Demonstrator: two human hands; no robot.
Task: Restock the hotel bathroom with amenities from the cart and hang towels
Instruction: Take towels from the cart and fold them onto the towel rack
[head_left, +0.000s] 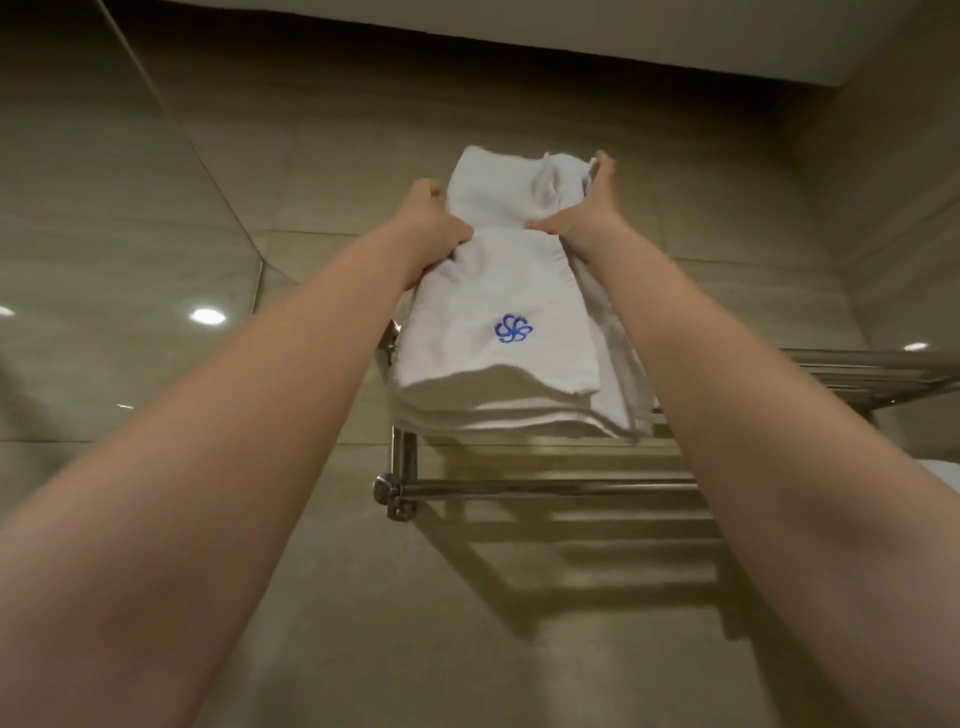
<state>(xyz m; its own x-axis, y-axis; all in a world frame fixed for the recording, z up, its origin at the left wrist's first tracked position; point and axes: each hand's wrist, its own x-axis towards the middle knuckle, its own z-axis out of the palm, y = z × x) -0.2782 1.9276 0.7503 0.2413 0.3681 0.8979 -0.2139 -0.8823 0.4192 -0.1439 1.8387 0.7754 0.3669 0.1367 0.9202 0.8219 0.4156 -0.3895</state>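
Towel (498, 291), white and folded into several layers, lies on the top shelf of a chrome rack (852, 364) fixed to a beige tiled wall (311, 597), seen from below with both bare arms stretched up to it. It sits at the rack's left end, and its stacked folds show along the near edge, toward six o'clock. A blue swirl emblem (513, 328) is stitched on the top layer, just below the towel's middle. The left hand (428, 223) is at nine o'clock of the towel, its fingers curled tight on the cloth's left side and bunching it inward. The right hand (582, 218) is at three o'clock. Its thumb presses on the top face and points toward the left hand, while its other fingers reach up toward one o'clock and hook over the right edge. Between the two hands the cloth is squeezed narrow, and it is wider above and below. At six o'clock of the towel runs the rack's lower rail (545, 488), with barred shadows on the wall beneath it. A round light spot (207, 315) glints on the glossy surface at nine o'clock of the view, and a pale ceiling (571, 31) crosses at twelve o'clock.
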